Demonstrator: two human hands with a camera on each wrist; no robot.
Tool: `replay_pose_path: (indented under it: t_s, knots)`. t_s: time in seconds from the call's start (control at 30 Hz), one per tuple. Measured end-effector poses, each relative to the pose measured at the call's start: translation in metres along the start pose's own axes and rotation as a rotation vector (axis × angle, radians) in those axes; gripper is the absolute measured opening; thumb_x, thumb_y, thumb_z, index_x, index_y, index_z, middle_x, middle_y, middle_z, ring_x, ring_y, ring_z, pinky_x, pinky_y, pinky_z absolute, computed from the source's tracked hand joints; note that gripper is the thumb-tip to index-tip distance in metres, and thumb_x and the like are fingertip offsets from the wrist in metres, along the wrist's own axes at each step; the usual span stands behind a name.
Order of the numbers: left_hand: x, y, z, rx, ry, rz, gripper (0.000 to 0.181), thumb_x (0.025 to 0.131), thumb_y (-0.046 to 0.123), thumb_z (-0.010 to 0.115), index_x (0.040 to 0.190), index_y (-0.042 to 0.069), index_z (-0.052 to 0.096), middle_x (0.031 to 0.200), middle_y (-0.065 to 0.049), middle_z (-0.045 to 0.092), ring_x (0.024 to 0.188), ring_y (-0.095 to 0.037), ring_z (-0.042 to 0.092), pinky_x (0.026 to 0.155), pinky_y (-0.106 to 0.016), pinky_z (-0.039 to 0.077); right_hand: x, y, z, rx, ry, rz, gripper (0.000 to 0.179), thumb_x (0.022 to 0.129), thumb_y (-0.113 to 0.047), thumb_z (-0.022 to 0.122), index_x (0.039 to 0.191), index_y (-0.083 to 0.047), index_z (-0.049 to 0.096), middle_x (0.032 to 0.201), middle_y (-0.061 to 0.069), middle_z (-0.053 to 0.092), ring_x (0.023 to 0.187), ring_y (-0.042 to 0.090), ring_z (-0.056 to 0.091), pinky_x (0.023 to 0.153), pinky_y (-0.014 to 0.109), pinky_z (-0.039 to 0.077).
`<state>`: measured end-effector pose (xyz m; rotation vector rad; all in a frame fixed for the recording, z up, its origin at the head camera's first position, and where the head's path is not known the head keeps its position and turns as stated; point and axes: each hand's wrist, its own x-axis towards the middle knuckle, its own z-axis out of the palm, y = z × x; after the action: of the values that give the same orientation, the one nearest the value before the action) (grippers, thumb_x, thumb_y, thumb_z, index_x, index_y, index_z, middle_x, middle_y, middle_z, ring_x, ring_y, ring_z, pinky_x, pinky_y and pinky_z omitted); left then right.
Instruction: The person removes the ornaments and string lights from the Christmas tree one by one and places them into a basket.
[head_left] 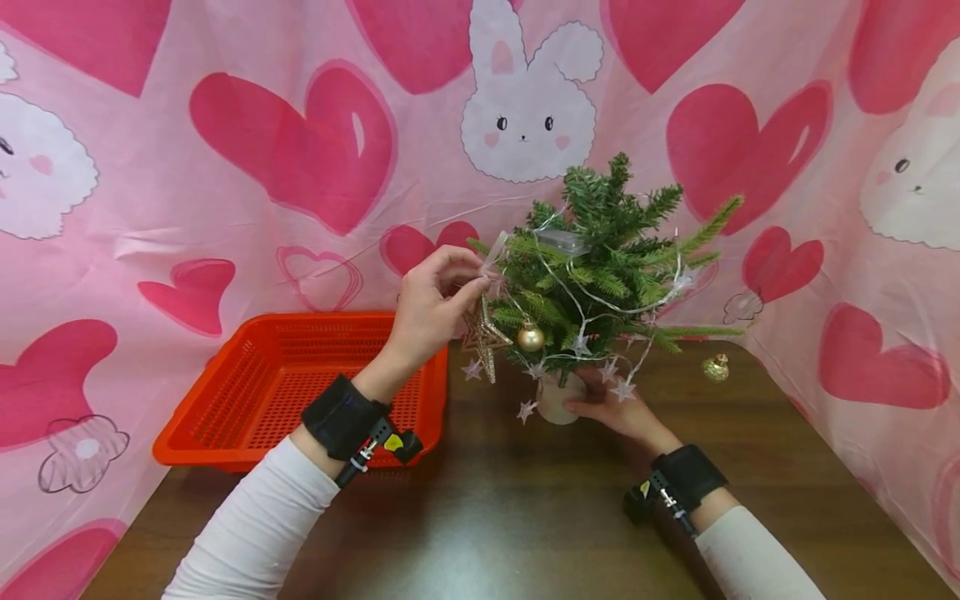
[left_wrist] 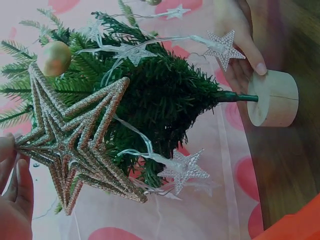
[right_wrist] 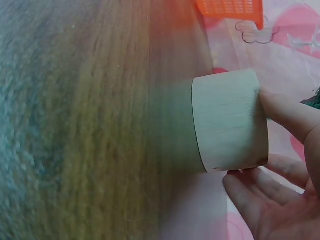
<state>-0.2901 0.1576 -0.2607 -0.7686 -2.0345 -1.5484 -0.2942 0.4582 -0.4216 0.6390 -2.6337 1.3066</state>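
A small artificial Christmas tree (head_left: pixel 611 208) stands on the table in the head view, on a round pale wooden base (right_wrist: pixel 230 122). My right hand (head_left: pixel 618 410) grips that base, thumb on one side and fingers on the other. At the tree's left side, my left hand (head_left: pixel 435 304) pinches a glittery gold star ornament (left_wrist: pixel 65 145) by its upper point. The star hangs in front of the lower branches. Clear star string lights (head_left: pixel 623 389) wrap the tree, and a gold ball ornament (head_left: pixel 530 336) hangs just right of the gold star.
An orange plastic basket (head_left: pixel 217 454) sits on the left of the brown wooden table (head_left: pixel 480 517). Another gold ball ornament (head_left: pixel 716 368) is at the right, below a long branch. A pink curtain (head_left: pixel 435 183) with hearts and rabbits stands behind the table.
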Motion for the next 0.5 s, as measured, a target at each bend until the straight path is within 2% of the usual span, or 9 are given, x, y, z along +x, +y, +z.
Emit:
replay_pose_path:
  t_s: [0.13,0.27,0.5]
  knots:
    - [0.0,0.004,0.002,-0.027,0.014,-0.019,0.02,0.089,0.011,0.073,0.106,0.004,0.067,0.095,-0.012,0.077,0.068,-0.014,0.062,0.061,-0.021,0.048,-0.003,-0.017,-0.006,0.086,-0.059,0.053,0.052,0.085,0.001,0.072,0.129,0.017,0.051,0.126,0.038,0.057,0.117,0.054,0.057,0.096,0.061,0.047]
    - [0.001,0.006,0.002,-0.064,0.034,-0.045,0.02,0.09,0.012,0.072,0.106,0.001,0.07,0.095,-0.015,0.076,0.07,-0.01,0.063,0.062,-0.02,0.049,-0.004,-0.023,-0.009,0.059,-0.088,0.073,0.052,0.086,-0.001,0.071,0.13,0.017,0.05,0.127,0.037,0.057,0.119,0.053,0.056,0.099,0.061,0.046]
    - [0.001,0.009,0.001,-0.119,0.076,-0.037,0.017,0.089,0.013,0.072,0.103,0.002,0.073,0.096,-0.016,0.076,0.073,-0.012,0.067,0.064,-0.024,0.053,-0.001,-0.02,-0.007,0.067,-0.066,0.0,0.046,0.083,0.002,0.074,0.124,0.015,0.056,0.113,0.033,0.066,0.108,0.048,0.062,0.091,0.053,0.052]
